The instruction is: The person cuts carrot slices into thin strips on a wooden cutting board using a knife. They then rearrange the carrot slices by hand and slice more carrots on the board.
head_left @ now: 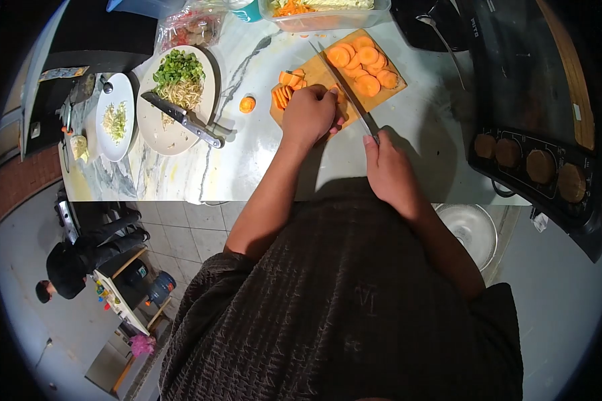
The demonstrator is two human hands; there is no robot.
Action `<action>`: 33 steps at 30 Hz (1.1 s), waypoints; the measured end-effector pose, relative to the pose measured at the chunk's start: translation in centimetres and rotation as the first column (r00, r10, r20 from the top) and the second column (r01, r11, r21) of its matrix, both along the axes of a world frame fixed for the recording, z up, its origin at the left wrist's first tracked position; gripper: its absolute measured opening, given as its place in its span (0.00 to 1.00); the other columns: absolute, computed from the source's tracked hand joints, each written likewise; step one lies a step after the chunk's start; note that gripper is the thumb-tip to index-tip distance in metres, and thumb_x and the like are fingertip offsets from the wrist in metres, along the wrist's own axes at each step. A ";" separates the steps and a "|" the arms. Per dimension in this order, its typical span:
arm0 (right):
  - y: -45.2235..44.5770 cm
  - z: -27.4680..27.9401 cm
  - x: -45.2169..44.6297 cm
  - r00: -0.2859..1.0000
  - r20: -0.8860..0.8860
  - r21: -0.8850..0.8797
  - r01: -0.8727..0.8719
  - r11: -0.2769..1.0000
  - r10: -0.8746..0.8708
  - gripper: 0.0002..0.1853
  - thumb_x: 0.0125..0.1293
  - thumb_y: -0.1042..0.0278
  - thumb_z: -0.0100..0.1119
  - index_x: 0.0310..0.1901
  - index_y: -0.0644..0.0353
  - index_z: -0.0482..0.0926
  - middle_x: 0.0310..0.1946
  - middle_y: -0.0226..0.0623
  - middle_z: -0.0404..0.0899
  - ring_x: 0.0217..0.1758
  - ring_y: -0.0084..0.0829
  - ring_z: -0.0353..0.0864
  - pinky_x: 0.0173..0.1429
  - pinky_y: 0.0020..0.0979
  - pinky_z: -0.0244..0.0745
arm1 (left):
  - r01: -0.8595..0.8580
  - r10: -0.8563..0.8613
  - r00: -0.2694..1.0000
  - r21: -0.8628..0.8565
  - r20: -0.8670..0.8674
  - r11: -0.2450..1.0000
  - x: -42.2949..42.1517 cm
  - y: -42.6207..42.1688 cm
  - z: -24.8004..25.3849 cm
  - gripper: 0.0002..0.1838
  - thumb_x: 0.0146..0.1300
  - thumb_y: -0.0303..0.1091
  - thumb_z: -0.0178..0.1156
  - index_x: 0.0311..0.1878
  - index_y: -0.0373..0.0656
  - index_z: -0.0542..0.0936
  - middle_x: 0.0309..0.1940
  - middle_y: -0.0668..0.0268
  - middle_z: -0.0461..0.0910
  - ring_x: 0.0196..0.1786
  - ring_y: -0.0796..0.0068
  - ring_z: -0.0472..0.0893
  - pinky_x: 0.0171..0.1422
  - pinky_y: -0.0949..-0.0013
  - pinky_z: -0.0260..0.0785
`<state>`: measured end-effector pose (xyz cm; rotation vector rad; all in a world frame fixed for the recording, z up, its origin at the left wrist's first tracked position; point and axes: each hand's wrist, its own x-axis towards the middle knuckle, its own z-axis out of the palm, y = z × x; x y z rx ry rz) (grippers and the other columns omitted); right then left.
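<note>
The right hand (393, 166) grasped the knife (355, 105); the left hand (309, 115), curled and seemingly gripping partly hidden carrot (340, 96), needed fingertips tucked for even cuts.

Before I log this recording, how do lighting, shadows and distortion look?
Head view: white-and-grey marbled countertop brightly lit, a dark shadow beside the bare right hand; head view: long metal knife blade reasonably sharp, no obvious motion blur; head view: strong fisheye curvature, bending the brown-knobbed black control panel, corners dark.
</note>
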<state>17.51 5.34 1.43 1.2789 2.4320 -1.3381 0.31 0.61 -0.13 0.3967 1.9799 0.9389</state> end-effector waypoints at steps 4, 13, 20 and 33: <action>-0.2 0.2 -0.1 1.000 -0.023 0.007 0.019 1.000 -0.019 0.20 0.76 0.55 0.39 0.41 0.68 0.69 0.33 0.64 0.78 0.41 0.67 0.76 0.48 0.60 0.68 | -0.025 0.026 0.999 -0.006 0.035 1.000 0.0 0.1 0.3 0.20 0.70 0.41 0.52 0.28 0.36 0.79 0.15 0.66 0.79 0.15 0.78 0.76 0.29 0.71 0.69; -0.8 0.2 -0.2 1.000 -0.026 0.036 0.005 0.999 -0.004 0.20 0.77 0.55 0.38 0.42 0.67 0.69 0.35 0.63 0.79 0.42 0.67 0.76 0.49 0.59 0.68 | -0.076 0.073 0.993 0.032 0.092 0.997 0.1 0.1 0.5 0.17 0.71 0.37 0.54 0.32 0.31 0.77 0.18 0.62 0.77 0.16 0.78 0.74 0.22 0.73 0.65; -0.6 0.1 -0.5 0.999 0.038 -0.003 0.000 1.000 0.000 0.21 0.76 0.53 0.39 0.43 0.68 0.70 0.35 0.65 0.79 0.42 0.67 0.77 0.47 0.59 0.70 | -0.042 0.039 0.997 0.042 0.074 0.998 0.0 0.2 0.4 0.16 0.71 0.36 0.54 0.33 0.31 0.77 0.18 0.62 0.78 0.15 0.79 0.73 0.22 0.74 0.64; -0.8 -0.3 -1.1 0.993 0.108 -0.034 0.041 0.999 -0.037 0.21 0.76 0.52 0.43 0.44 0.69 0.68 0.34 0.66 0.78 0.42 0.68 0.77 0.48 0.58 0.72 | -0.072 0.067 0.992 0.051 0.108 0.996 0.0 0.1 0.2 0.16 0.72 0.37 0.53 0.32 0.32 0.77 0.17 0.62 0.78 0.14 0.79 0.72 0.20 0.73 0.63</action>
